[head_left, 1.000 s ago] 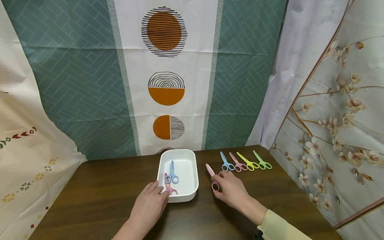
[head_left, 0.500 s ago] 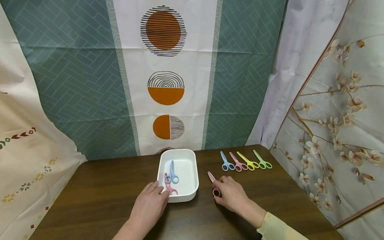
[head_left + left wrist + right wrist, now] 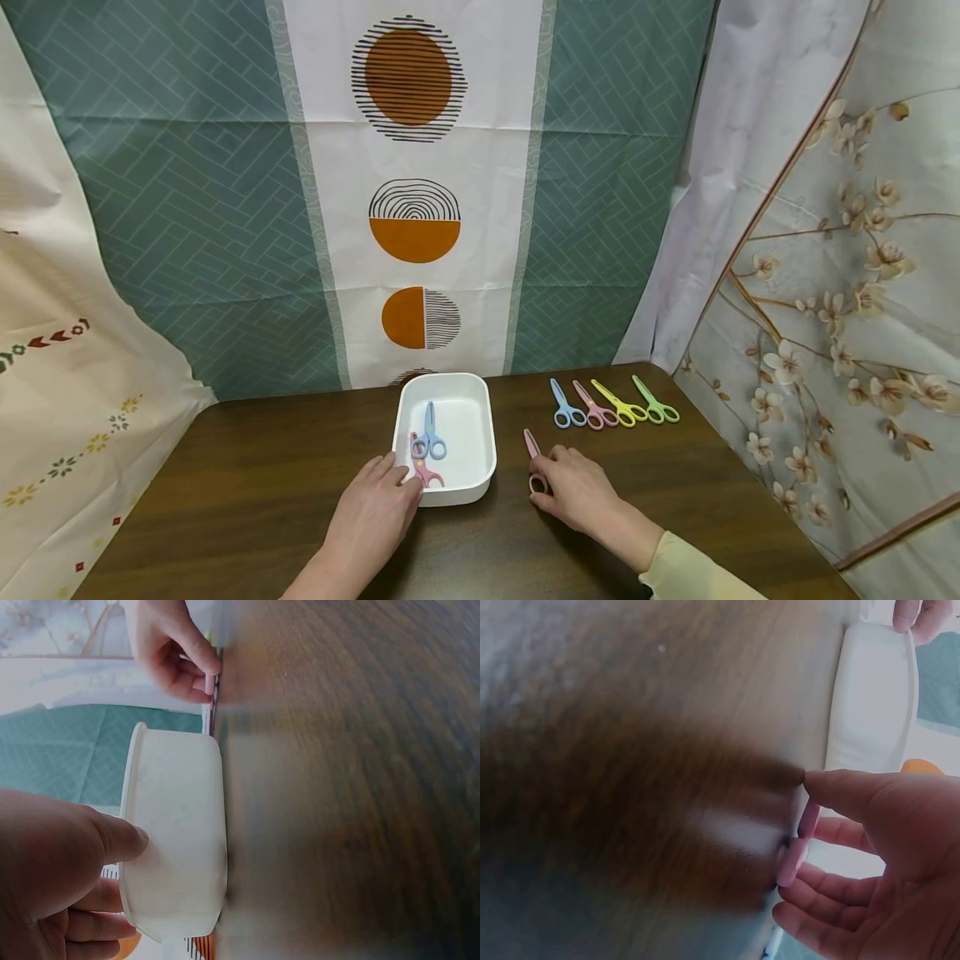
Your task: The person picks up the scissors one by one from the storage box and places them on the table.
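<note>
My left hand grips the near left corner of a white plastic tray, thumb on its front wall in the left wrist view. Inside lie blue scissors, partly over pink scissors. To the right of the tray, my right hand holds another pair of pink scissors low at the tabletop. Their blades point away from me, and the fingers cover part of the handles. The right wrist view shows the thumb and fingers on either side of the pink handle.
At the back right of the dark wooden table lies a row of scissors: blue, pink, yellow and green. A patterned curtain hangs behind the table's back edge.
My right hand has drawn the pink scissors slightly toward me and to the right, then barely shifted. The left hand and the tray have stayed in place.
</note>
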### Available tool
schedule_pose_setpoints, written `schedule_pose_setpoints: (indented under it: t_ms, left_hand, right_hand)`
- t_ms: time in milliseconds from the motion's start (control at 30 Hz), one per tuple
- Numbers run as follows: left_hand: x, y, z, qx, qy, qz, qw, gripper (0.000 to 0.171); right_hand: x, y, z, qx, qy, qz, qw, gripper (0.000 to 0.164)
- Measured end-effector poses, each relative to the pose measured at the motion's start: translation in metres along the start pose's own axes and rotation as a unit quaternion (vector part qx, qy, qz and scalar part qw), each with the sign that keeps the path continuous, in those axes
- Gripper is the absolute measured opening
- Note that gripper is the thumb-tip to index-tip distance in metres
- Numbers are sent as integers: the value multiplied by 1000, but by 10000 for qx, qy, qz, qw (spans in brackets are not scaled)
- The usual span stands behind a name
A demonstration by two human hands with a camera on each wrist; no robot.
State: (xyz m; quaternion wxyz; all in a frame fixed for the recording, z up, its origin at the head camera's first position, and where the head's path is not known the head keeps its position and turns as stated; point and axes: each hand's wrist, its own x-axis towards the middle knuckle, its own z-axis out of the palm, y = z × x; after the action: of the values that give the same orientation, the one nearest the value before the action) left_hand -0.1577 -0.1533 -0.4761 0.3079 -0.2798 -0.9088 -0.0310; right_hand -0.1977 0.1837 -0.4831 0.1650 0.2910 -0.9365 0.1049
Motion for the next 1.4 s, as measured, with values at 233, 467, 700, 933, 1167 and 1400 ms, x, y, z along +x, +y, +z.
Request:
schedule_pose_setpoints:
  t_ms: [233, 467, 700, 933, 1167, 1400]
  left_hand:
    - [-1, 0, 2, 4, -27, -12, 10000, 20]
    - [-1, -1, 0, 50, 152, 82, 9998, 21]
    - [1, -1, -2, 44, 11, 24, 10000, 19]
    - [2, 0, -3, 7, -80, -25, 10000, 18]
    - [1, -1, -2, -8, -44, -7, 10000, 18]
    - [0, -1, -1, -69, -8, -5, 10000, 19]
  right_hand:
    - [-5, -1, -2, -53, -119, 0, 9999, 30]
    - [-15, -6, -9, -366, -301, -193, 9987, 46]
    - [-25, -14, -17, -454, -834, -223, 9952, 63]
    - [-27, -19, -16, -518, -1093, -255, 9923, 64]
    - [-29, -21, -13, -449, -1259, -146, 9909, 68]
    - [-27, -21, -11, -301, -1439, 58, 9891, 71]
